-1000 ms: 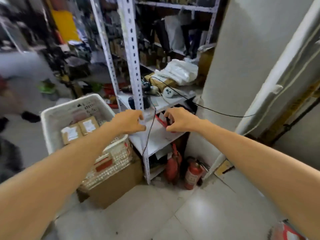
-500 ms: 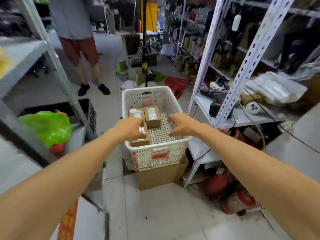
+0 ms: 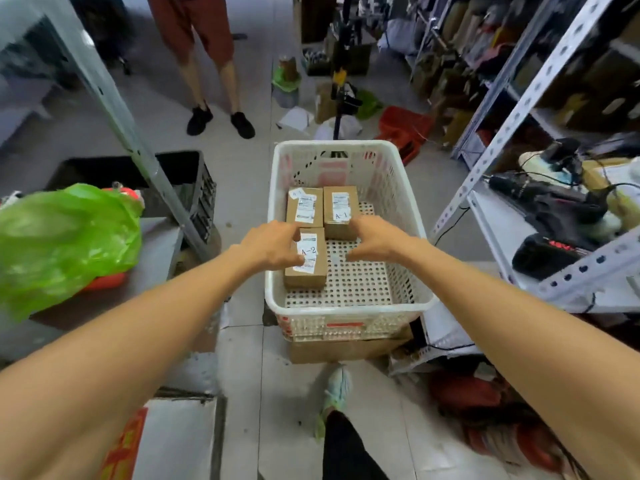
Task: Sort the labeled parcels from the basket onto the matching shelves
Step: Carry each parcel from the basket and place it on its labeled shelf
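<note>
White basket: set on a cardboard box, beside a metal rack; three parcels are contained.
A-2 parcel: laid nearest, along the basket's left side.
A-1 parcel: laid at the back, beside a third labelled parcel.
Left hand: curled fingertips are placed on the A-2 parcel; whether it is gripped cannot be told.
Right hand: loosely curled, nothing held, just beside the A-1 parcel.

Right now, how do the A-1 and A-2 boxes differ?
The A-2 box lies nearer the camera; the A-1 box sits farther back, to its right. The left hand touches the A-2 box; the right hand is by the A-1 box's edge. Both are brown, white-labelled.
</note>
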